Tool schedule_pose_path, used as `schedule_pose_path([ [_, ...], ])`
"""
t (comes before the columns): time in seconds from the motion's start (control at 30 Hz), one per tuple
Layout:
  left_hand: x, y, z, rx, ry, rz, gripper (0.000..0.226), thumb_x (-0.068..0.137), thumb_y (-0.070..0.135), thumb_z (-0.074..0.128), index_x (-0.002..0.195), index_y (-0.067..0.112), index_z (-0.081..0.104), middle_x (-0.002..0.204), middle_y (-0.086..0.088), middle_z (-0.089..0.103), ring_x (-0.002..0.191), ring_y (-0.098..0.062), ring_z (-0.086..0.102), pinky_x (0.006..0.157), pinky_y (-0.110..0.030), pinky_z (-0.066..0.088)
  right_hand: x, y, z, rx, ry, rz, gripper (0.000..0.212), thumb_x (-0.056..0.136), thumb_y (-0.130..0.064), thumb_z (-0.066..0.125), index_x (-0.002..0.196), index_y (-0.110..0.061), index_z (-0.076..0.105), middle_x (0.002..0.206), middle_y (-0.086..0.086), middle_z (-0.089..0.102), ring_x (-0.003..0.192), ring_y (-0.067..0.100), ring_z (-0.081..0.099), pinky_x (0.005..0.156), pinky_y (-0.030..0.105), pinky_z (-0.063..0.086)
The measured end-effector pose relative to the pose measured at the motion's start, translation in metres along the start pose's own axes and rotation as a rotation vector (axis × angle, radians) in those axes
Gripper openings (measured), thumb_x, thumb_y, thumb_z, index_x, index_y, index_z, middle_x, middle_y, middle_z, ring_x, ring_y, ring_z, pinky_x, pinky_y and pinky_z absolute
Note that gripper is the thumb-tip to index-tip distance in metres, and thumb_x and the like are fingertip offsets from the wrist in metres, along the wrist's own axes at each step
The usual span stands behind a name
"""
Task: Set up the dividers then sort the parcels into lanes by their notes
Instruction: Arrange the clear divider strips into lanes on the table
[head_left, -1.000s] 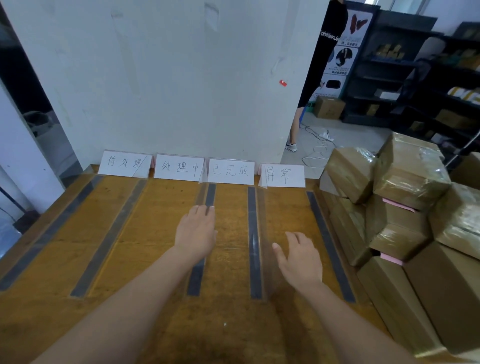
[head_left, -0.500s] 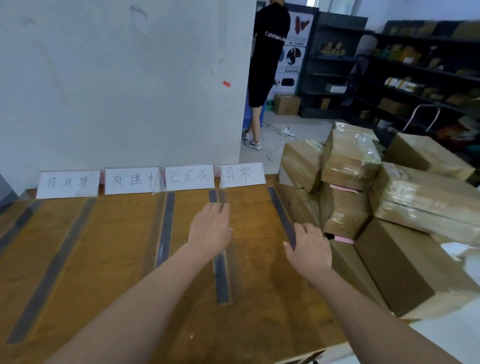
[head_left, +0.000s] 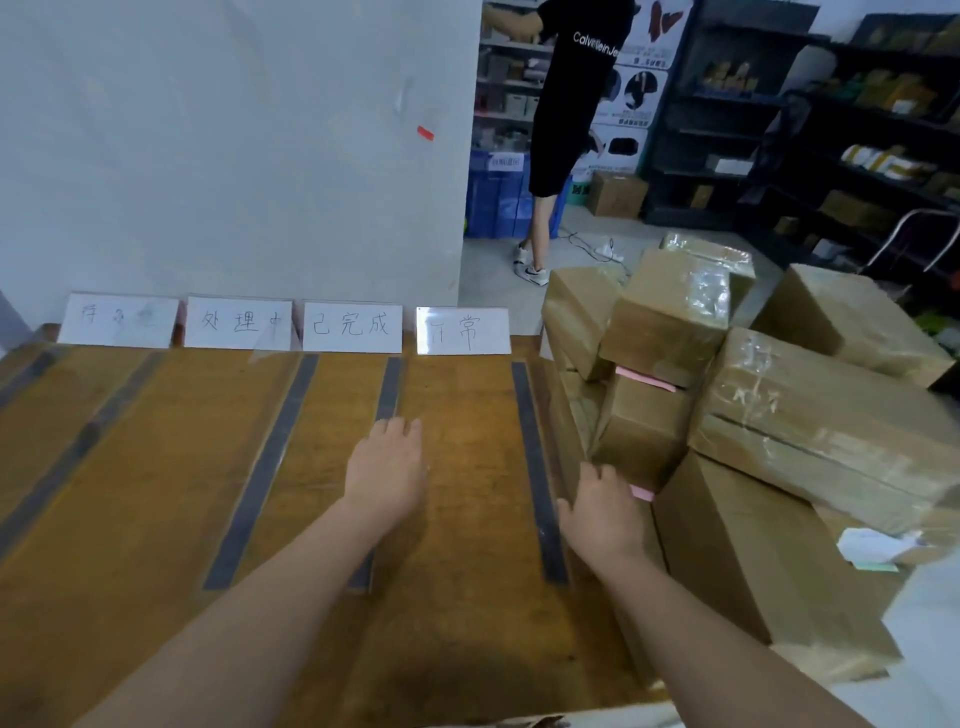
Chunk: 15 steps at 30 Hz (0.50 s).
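Parcels (head_left: 670, 317) of brown cardboard wrapped in clear tape lie heaped on the right of the frame, some flat and some tilted, along the right edge of the brown wooden table (head_left: 130, 519). Pink paper notes (head_left: 647, 383) poke out between them, one under the upper middle box and another lower down, just beside the right hand (head_left: 602, 512). I see that hand right of centre, between the rightmost dark grey tape strip (head_left: 537, 467) and the heap. Its fingers reach loosely forward, its thumb is spread toward the left, and it holds nothing. Its fingertips sit at the corner of a lower parcel, though I cannot tell whether they touch it. The left hand (head_left: 387, 467) is at the centre of the frame, palm down over the next strip to the left, fingers straight and close together, gripping nothing. I cannot tell whether it rests on the wood. More such strips run from the back of the table toward the bottom of the frame, marking lanes. Four white label cards (head_left: 352, 328) with handwritten characters stand in a row at the back edge, against the white wall (head_left: 234, 130). A faint transparent sheet edge (head_left: 267, 351) shows below the second card, and I cannot tell whether clear panels stand on the strips. At the top centre a person in black shirt and shorts (head_left: 571, 104) stands by dark shelving (head_left: 727, 130).
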<state>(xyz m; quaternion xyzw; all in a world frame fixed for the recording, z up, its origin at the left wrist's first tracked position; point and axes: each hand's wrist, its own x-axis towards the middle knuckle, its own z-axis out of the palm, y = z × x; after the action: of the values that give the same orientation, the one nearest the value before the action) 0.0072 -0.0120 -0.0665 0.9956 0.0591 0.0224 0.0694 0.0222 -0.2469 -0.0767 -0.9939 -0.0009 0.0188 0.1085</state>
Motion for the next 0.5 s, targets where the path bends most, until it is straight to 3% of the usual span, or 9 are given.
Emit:
schedule_pose_path([
  [0.17, -0.008, 0.005, 0.002, -0.013, -0.058, -0.081, 0.051, 0.093, 0.025, 0.061, 0.139, 0.015, 0.042, 0.149, -0.010, 0.035, 0.137, -0.027, 0.035, 0.106, -0.036, 0.041, 0.007, 0.011, 0.003, 0.053, -0.040, 0.018, 0.024, 0.095, -0.021, 0.058, 0.118, -0.017, 0.056, 0.110, 0.002, 0.064, 0.093, 0.016, 0.066, 0.067, 0.024, 0.051],
  [0.37, -0.006, 0.000, 0.006, -0.029, -0.119, -0.146, 0.033, 0.096, 0.017, 0.054, 0.128, 0.012, 0.048, 0.140, -0.011, 0.038, 0.127, -0.028, 0.040, 0.098, -0.035, 0.045, 0.010, 0.012, 0.003, 0.063, -0.042, 0.013, 0.016, 0.096, -0.013, 0.052, 0.110, -0.018, 0.057, 0.092, 0.000, 0.064, 0.073, 0.015, 0.059, 0.051, 0.022, 0.038],
  [0.43, -0.004, -0.002, 0.007, -0.031, -0.120, -0.155, 0.027, 0.096, 0.013, 0.052, 0.122, 0.012, 0.051, 0.129, -0.009, 0.043, 0.119, -0.025, 0.045, 0.094, -0.034, 0.046, 0.011, 0.010, 0.004, 0.091, -0.045, 0.003, 0.019, 0.096, -0.012, 0.051, 0.113, -0.019, 0.056, 0.093, 0.000, 0.064, 0.074, 0.015, 0.058, 0.051, 0.023, 0.038],
  [0.5, -0.002, -0.002, 0.006, -0.022, -0.131, -0.162, 0.022, 0.096, 0.008, 0.050, 0.118, 0.012, 0.052, 0.121, -0.008, 0.046, 0.112, -0.024, 0.049, 0.088, -0.033, 0.047, 0.013, 0.009, 0.003, 0.145, -0.048, 0.005, 0.021, 0.096, -0.011, 0.052, 0.116, -0.018, 0.056, 0.096, 0.001, 0.065, 0.081, 0.016, 0.063, 0.062, 0.027, 0.050],
])
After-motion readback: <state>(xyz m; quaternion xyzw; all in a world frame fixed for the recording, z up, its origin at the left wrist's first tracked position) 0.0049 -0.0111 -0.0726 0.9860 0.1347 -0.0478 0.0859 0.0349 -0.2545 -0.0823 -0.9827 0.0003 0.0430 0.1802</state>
